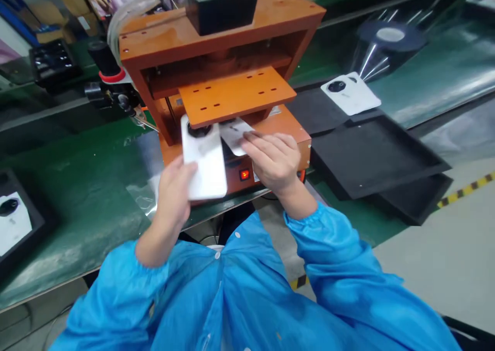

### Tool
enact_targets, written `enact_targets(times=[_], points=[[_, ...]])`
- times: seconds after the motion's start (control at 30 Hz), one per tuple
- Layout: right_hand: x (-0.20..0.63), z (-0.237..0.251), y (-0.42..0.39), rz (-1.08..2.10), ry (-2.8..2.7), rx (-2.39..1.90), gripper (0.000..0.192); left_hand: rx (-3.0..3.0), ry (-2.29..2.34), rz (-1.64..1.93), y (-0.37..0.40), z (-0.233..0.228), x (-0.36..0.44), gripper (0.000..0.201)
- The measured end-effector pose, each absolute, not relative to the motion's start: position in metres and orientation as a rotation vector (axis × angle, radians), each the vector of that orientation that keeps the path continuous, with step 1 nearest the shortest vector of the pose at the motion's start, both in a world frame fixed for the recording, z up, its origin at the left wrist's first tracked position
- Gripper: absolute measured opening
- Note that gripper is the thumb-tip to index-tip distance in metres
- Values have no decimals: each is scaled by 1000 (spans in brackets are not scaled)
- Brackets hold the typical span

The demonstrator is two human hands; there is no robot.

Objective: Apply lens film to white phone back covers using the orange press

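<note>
My left hand (174, 191) grips a white phone back cover (207, 168) by its left edge, with the thumb on its face. A round black camera area shows at the cover's top, partly under the orange press plate (235, 96). My right hand (273, 160) pinches the right side of a second white phone cover (234, 134), held at a slant; its upper part is hidden beneath the plate. Both covers are at the front opening of the orange press machine (220, 47), whose red switch (244, 174) is lit.
On the right, a white phone cover (350, 93) lies by stacked black trays (382, 155). A roll of clear film (390, 36) stands behind. At far left, a black tray (36, 214) holds another cover (13, 222). Clear film (145, 170) lies left of the press. Another person's hand (102, 0) shows behind.
</note>
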State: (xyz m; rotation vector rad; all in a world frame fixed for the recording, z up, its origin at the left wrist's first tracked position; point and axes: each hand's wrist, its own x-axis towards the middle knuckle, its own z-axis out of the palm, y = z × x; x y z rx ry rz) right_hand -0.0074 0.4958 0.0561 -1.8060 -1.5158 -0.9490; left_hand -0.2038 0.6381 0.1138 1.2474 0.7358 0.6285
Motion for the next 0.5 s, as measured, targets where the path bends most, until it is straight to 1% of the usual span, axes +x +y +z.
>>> enact_targets(times=[0.13,0.23,0.33,0.43,0.5], points=[[0,68,516,-577,-1714,-1880,36,1587,932,563,630,87,-308,28],[2,81,519,-349,-1736,-1948,34,1690,1053,625,632,66,-356,30],[3,96,515,-182,-1791,-1943,27,1633,1146,687,633,47,-377,29],[9,104,516,-48,-1862,-1909,35,1571,1188,674,632,35,-385,29],[21,101,524,-30,-1807,-1907,38,1557,1178,653,631,31,-387,29]])
